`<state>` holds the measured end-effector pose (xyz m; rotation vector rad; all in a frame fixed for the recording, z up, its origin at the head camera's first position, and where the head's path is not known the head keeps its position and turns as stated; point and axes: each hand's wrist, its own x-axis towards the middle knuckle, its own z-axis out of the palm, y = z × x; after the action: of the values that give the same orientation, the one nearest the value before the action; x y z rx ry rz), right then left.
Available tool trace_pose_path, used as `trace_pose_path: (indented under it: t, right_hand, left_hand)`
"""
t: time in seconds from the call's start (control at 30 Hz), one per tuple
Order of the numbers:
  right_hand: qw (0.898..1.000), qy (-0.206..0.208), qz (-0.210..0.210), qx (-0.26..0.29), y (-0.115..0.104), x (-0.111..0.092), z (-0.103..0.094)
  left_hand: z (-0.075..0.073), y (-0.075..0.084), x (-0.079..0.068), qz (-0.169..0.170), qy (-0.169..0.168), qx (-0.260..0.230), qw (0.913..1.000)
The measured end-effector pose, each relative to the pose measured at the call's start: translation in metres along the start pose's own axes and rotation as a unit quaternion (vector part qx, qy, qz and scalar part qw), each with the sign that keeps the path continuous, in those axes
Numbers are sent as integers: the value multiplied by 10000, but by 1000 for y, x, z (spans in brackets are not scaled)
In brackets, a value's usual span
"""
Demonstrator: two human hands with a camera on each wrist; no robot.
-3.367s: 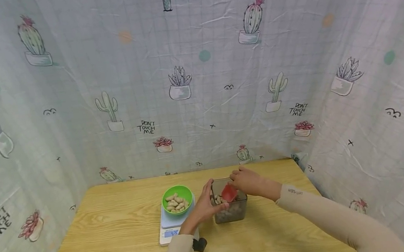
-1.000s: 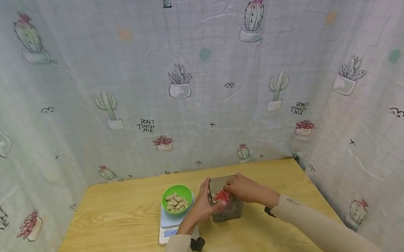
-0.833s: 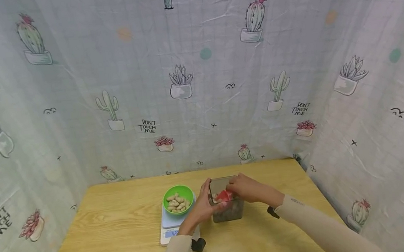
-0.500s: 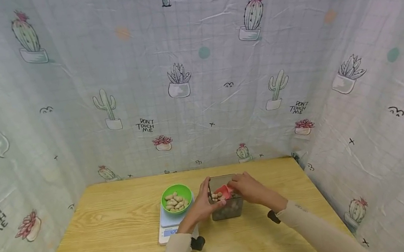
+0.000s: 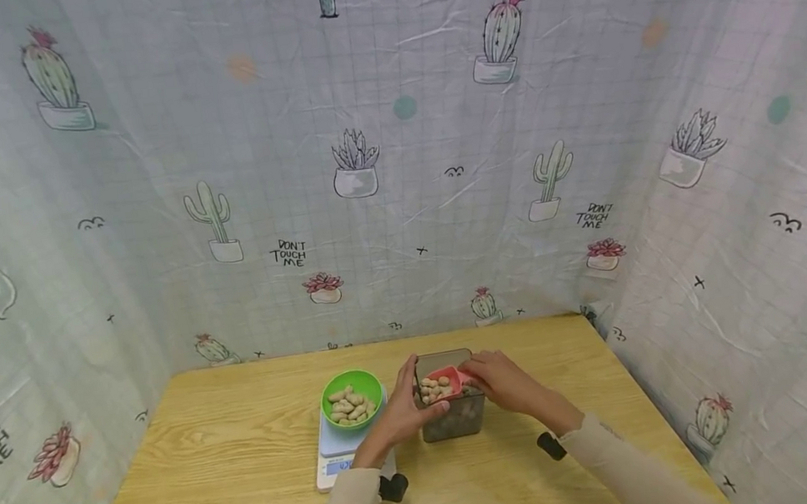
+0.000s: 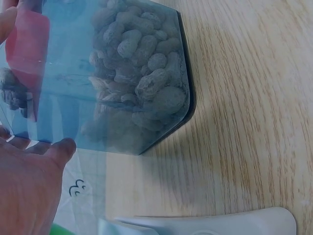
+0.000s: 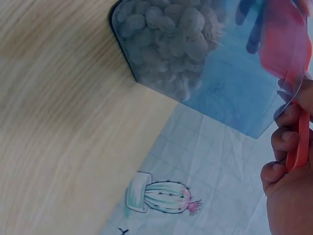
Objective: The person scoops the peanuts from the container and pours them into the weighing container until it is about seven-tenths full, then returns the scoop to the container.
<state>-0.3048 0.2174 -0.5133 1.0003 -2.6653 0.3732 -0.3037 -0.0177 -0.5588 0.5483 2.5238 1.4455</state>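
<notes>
In the head view, my left hand (image 5: 401, 416) grips a clear, dark-tinted square container (image 5: 452, 426), fingers on its left side and thumb over the front rim. My right hand (image 5: 504, 381) holds a red scoop (image 5: 454, 373) by its handle, which shows in the right wrist view as a red handle (image 7: 303, 139) under the curled fingers. Several unshelled peanuts (image 5: 435, 386) lie in the scoop, inside the container near its rim. Through the wall, the left wrist view shows more peanuts (image 6: 146, 54) piled at the bottom, with a gap between pile and scoop (image 6: 30, 44).
Left of the container, a green bowl (image 5: 353, 375) with peanuts stands on a white kitchen scale (image 5: 338, 443) with a lit display. Both are on a wooden table (image 5: 232, 458). A cactus-print curtain (image 5: 400, 227) hangs behind and at both sides.
The scoop was pushed down among the peanuts; it has now risen toward the rim, levelled, with peanuts in it. My right hand has moved slightly right. My left hand keeps its hold on the container.
</notes>
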Motion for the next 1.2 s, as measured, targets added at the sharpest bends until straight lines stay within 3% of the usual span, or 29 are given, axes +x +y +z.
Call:
trace_pose_path:
  t: [0.33,0.67,0.93,1.2]
  right_hand:
    - [9961,153,528,689,5,-13,3]
    - [9954,489,490,663,15,-21,2]
    - [9966,665,359,319,17,-17,-13]
    - [9958,763,308,391,11,-5,-33]
  left_hand:
    - [4,-3,-1,-50,-17,-86,9999]
    - [-3,3,-5,-20,92,-110,9999]
    - [-22,15,-11,270,378,77,9989]
    - [-52,29,-29,424,465,-415,9972]
